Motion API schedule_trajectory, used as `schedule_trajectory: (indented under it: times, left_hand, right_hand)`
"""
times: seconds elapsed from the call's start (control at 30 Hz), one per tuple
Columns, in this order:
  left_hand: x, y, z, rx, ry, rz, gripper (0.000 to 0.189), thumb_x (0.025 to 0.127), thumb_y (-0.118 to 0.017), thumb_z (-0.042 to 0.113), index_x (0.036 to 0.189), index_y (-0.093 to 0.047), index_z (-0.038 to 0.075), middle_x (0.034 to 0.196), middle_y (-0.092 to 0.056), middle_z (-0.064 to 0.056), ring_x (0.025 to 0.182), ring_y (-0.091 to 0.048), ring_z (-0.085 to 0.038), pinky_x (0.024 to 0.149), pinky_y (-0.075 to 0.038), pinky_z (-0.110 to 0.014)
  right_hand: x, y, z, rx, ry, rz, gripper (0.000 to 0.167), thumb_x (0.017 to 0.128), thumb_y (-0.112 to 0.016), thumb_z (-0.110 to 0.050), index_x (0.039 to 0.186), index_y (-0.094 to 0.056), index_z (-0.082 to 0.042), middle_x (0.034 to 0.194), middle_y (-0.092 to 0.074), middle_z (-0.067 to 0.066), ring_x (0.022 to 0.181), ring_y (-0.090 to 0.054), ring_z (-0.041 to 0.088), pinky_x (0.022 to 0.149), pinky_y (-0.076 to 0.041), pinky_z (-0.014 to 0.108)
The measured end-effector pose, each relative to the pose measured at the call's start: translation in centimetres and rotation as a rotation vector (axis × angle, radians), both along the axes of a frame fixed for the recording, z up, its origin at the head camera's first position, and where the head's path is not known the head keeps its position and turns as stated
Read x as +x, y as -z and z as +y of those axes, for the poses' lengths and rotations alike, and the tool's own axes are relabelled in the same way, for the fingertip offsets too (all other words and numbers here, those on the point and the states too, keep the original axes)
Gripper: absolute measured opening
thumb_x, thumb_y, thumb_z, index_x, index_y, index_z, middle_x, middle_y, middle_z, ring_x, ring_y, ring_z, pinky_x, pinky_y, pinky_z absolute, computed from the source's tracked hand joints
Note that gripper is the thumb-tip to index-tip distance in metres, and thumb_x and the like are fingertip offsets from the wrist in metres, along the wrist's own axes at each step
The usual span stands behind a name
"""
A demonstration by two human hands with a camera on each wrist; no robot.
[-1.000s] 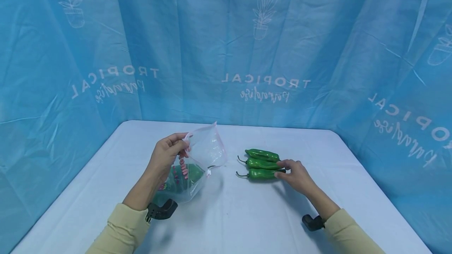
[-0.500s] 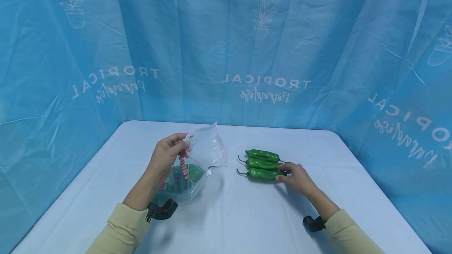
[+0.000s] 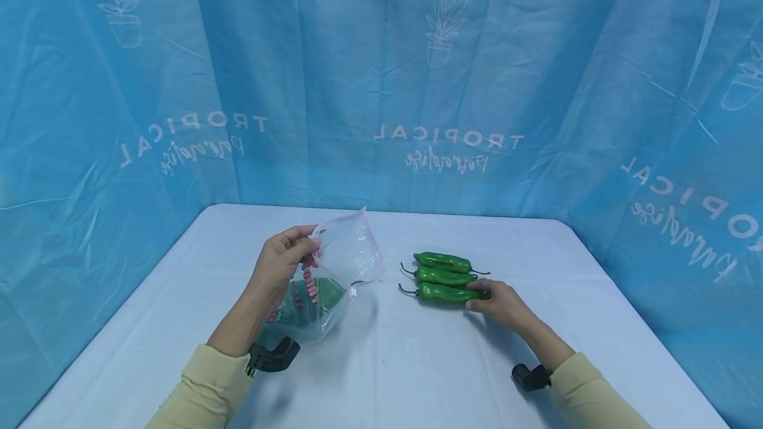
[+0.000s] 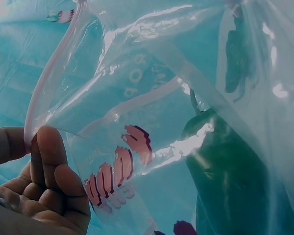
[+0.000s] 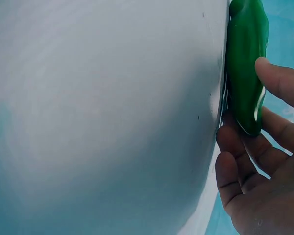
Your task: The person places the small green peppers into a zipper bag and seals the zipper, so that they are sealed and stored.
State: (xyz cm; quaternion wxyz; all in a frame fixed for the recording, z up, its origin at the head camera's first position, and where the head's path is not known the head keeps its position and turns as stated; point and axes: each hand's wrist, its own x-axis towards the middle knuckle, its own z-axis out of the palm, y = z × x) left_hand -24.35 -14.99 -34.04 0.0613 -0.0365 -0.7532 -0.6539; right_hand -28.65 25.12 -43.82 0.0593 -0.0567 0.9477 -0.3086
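My left hand (image 3: pixel 285 258) pinches the pink edge of a clear zip bag (image 3: pixel 350 243) and holds its upper part raised. Inside the bag lies at least one green pepper (image 4: pixel 230 181), its stem showing through the plastic in the left wrist view. To the right, three long green peppers lie side by side: a far one (image 3: pixel 442 261), a middle one (image 3: pixel 444 276) and a near one (image 3: pixel 442 293). My right hand (image 3: pixel 503 304) holds the near pepper at its tip end. In the right wrist view, the thumb presses one side of that pepper (image 5: pixel 247 63), fingers on the other.
A white-covered table (image 3: pixel 387 376) carries everything. Blue printed curtains (image 3: pixel 346 85) rise behind it and along both sides. Black wrist cameras sit on both wrists, below tan sleeves (image 3: pixel 208 379).
My right hand has shifted slightly toward me, from across the middle and near peppers to the near one's tip. The far pepper's stem is now uncovered. My left hand and the bag stay still.
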Motion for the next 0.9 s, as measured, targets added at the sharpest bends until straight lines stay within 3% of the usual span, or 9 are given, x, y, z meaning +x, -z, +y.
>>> schedule_trajectory:
  times: [0.2,0.37,0.57,0.9]
  left_hand:
    - [-0.1,0.1,0.0,0.001,0.0,0.0,0.033,0.093,-0.054,0.019,0.123,-0.057,0.005,0.076,-0.06,0.009,0.069,-0.057,-0.008,0.074,-0.048,-0.025]
    - [-0.1,0.1,0.0,-0.002,-0.001,0.0,0.033,0.093,-0.054,0.019,0.123,-0.057,0.005,0.076,-0.06,0.009,0.069,-0.057,-0.009,0.074,-0.049,-0.025]
    - [-0.1,0.1,0.0,-0.006,-0.002,-0.007,0.034,0.093,-0.054,0.02,0.123,-0.057,0.005,0.076,-0.06,0.009,0.07,-0.057,-0.009,0.074,-0.048,-0.024]
    - [-0.2,0.1,0.1,-0.01,-0.007,-0.007,0.033,0.093,-0.054,0.02,0.123,-0.057,0.005,0.077,-0.06,0.008,0.07,-0.057,-0.009,0.074,-0.048,-0.025]
  right_hand:
    - [-0.1,0.4,0.1,0.001,-0.019,0.019,0.043,0.083,-0.07,-0.025,0.122,-0.061,-0.009,0.126,-0.059,0.016,0.103,-0.059,0.023,0.081,-0.049,0.038]
    - [0.1,0.4,0.2,-0.019,-0.007,0.037,0.041,0.084,-0.07,-0.026,0.121,-0.063,-0.011,0.128,-0.058,0.015,0.11,-0.058,0.027,0.085,-0.049,0.041]
    - [0.3,0.0,0.3,-0.056,0.009,0.062,0.039,0.084,-0.069,-0.026,0.12,-0.064,-0.013,0.122,-0.061,0.01,0.094,-0.058,0.018,0.069,-0.046,0.03]
    - [0.8,-0.7,-0.1,-0.093,-0.008,0.108,0.039,0.084,-0.069,-0.03,0.119,-0.064,-0.016,0.124,-0.06,0.01,0.091,-0.058,0.017,0.07,-0.046,0.028]
